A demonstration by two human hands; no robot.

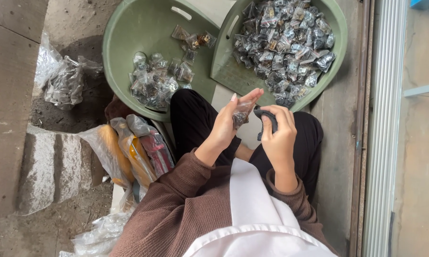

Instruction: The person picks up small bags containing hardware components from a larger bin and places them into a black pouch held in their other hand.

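- Looking down from the head view: a small clear packet (241, 114) with dark contents is pinched in the left hand (229, 124), fingers curled about its lower part, fingertips extended above it.
- A dark curved object (267, 119) is gripped in the right hand (278, 135), fingers closed round it; what kind of tool it is cannot be told.
- Both hands are held close together above the lap, over black trousers (193, 119), just short of the near rims of two tubs.
- A green round tub (129, 28) is seen at the upper left, with a loose scatter of similar packets toward its near side and a few at its middle.
- A second green tub (336, 28), at the upper right, is heaped with many filled packets.
- Clear bags of long yellow and red items (131, 152) lie on the floor beside the left knee; a crumpled plastic bag (64, 78) lies further left.
- Judged step: one packet is being handled or closed between the hands, mid-way through a large batch.
- Next move is judged to need the packet's mouth kept steady against the dark object, grip unchanged.
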